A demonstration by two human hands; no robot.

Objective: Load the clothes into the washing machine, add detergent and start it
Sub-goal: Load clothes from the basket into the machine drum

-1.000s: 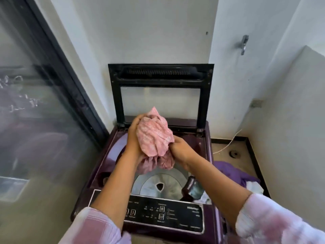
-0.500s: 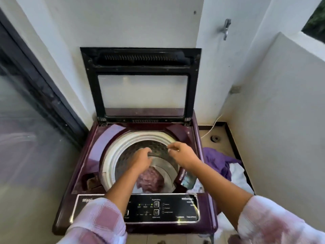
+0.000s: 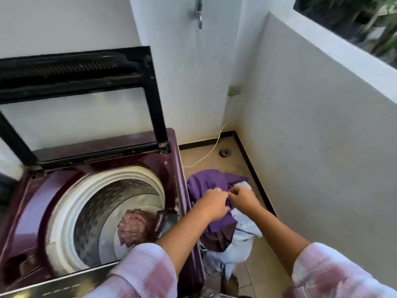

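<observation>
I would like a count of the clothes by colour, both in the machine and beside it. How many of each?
Pink: 1, the pink cloth in the drum
Purple: 1, the purple garment in the pile on the floor
Light blue or white: 1 visible, the pale garment under it
Total: 3 that I can tell apart
</observation>
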